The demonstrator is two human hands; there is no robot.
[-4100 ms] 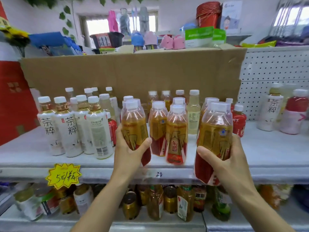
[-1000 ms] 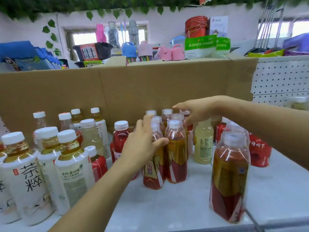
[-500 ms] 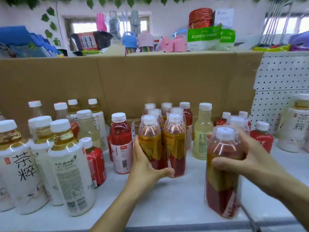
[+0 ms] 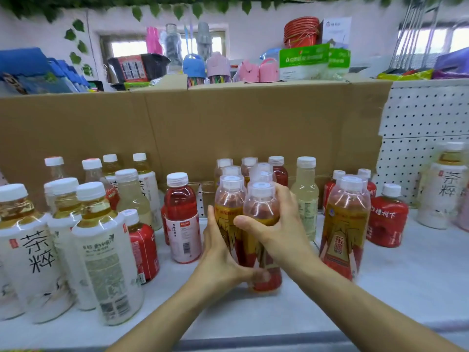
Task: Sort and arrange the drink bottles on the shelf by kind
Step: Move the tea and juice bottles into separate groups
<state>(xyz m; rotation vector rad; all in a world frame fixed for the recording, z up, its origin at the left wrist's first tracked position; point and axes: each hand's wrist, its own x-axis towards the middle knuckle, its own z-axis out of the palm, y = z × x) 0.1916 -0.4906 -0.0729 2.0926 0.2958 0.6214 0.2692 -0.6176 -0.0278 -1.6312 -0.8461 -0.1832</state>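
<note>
Shelf [image 4: 253,323] front lies open nearest us. Mid-shelf, our left hand [image 4: 223,260] clasps the base of two touching amber bottles [image 4: 261,204]; our right hand [image 4: 276,224] wraps the front one's shoulder. White tea bottles [image 4: 106,262] crowd left, a third amber bottle [image 4: 342,224] right, cardboard [image 4: 253,123] behind.

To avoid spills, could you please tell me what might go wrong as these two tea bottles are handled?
The pale yellow bottle stands close behind the right grip, which holds the front tea bottle, and might get knocked. The red drink bottle stands close beside the left grip, so a sideways shove could tip it.
</note>
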